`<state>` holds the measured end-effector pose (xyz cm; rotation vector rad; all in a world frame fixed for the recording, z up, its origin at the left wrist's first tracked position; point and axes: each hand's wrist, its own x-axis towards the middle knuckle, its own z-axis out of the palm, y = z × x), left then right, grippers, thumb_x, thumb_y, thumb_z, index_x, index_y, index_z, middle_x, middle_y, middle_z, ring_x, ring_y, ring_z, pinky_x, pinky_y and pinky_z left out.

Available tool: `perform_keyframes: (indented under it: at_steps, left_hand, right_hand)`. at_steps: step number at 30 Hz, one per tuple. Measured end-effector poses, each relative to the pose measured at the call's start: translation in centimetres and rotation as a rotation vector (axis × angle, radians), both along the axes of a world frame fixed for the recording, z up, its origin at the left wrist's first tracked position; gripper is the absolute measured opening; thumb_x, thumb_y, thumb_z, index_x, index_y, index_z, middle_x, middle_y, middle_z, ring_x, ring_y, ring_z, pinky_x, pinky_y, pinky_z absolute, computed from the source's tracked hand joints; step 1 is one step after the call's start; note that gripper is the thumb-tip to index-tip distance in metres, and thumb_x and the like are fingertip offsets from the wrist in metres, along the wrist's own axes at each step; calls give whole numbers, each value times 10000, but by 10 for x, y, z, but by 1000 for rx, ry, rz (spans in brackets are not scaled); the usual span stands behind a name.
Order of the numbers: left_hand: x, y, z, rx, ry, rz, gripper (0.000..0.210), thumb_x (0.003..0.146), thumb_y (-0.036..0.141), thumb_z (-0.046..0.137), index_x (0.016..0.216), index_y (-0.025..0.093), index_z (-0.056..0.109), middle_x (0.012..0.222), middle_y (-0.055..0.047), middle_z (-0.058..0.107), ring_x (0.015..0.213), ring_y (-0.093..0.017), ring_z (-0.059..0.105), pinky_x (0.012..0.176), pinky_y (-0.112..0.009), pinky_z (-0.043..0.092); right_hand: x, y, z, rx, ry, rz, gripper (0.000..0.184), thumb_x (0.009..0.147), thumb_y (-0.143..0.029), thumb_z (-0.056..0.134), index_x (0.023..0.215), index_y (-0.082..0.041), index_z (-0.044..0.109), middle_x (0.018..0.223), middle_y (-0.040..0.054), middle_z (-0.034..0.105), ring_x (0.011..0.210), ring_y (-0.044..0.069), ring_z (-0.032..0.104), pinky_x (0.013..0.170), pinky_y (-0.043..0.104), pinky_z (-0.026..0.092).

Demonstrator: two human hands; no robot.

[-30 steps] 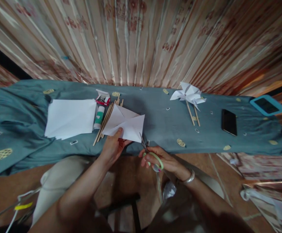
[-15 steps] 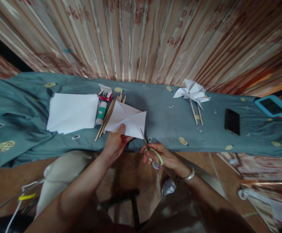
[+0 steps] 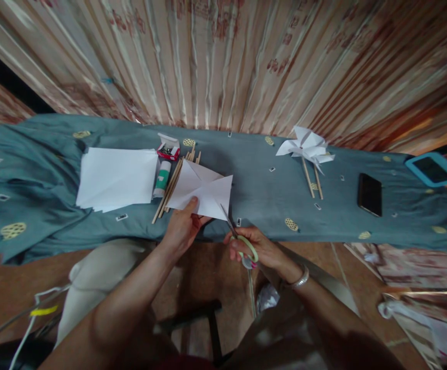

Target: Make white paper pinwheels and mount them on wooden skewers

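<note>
My left hand (image 3: pixel 184 223) pinches a white sheet of paper (image 3: pixel 208 192) at its lower edge, thumb on top and fingers beneath. Creases or cuts run in from the sheet's corners toward its middle. My right hand (image 3: pixel 252 246) is closed around the light green handles of a pair of scissors (image 3: pixel 253 248). The blades reach the sheet's lower right corner. Partly under the sheet's left side lie several wooden sticks (image 3: pixel 172 182). A green and white glue stick (image 3: pixel 162 179) rests beside them.
A stack of white paper (image 3: pixel 117 177) lies on the left of the cloth-covered table (image 3: pixel 254 195). Behind the glue stick is an open red box (image 3: pixel 168 149) of small metal pieces. White paper pinwheels (image 3: pixel 306 146) on sticks, a black phone (image 3: pixel 370 194) and a blue-framed device (image 3: pixel 434 169) are on the right.
The scissor tips have moved very slightly further over the sheet's corner. My left hand keeps its hold on the paper, and the whole view has shifted a little.
</note>
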<state>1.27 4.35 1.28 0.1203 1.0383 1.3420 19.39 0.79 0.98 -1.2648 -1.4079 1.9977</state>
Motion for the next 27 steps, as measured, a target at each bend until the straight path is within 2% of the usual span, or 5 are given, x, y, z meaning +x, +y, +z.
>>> perform_keyframes:
  at_steps: [6, 13, 19, 27]
  left_hand:
    - [-1, 0, -1, 15, 4, -5, 343, 862, 61, 511, 1137, 231, 624, 1172, -48, 689, 1131, -241, 620, 873, -409, 565]
    - [-3, 0, 0, 11, 7, -10, 343, 872, 62, 495, 1159, 212, 609, 1097, -39, 718, 1026, -220, 672, 878, -414, 560]
    - [-3, 1, 0, 18, -18, -7, 352, 870, 62, 496, 1127, 269, 618, 1110, -15, 714, 1049, -220, 664, 856, -394, 570]
    - [-5, 0, -1, 21, 4, -12, 327, 866, 62, 506, 1120, 231, 623, 1107, -30, 714, 1021, -216, 674, 847, -384, 575]
  right_hand:
    - [1, 0, -5, -4, 0, -10, 475, 696, -612, 681, 783, -149, 620, 572, -14, 619, 442, 59, 519, 388, 161, 365]
    - [-2, 1, -7, -39, 16, -41, 465, 654, -586, 729, 756, -145, 622, 546, -21, 619, 427, 59, 514, 386, 161, 360]
    - [-3, 1, -12, -74, 23, -62, 478, 646, -587, 735, 770, -139, 624, 531, -22, 613, 419, 55, 514, 399, 161, 369]
    - [-3, 0, -19, -76, 15, -68, 466, 648, -582, 736, 748, -141, 624, 514, -27, 610, 403, 58, 512, 395, 164, 371]
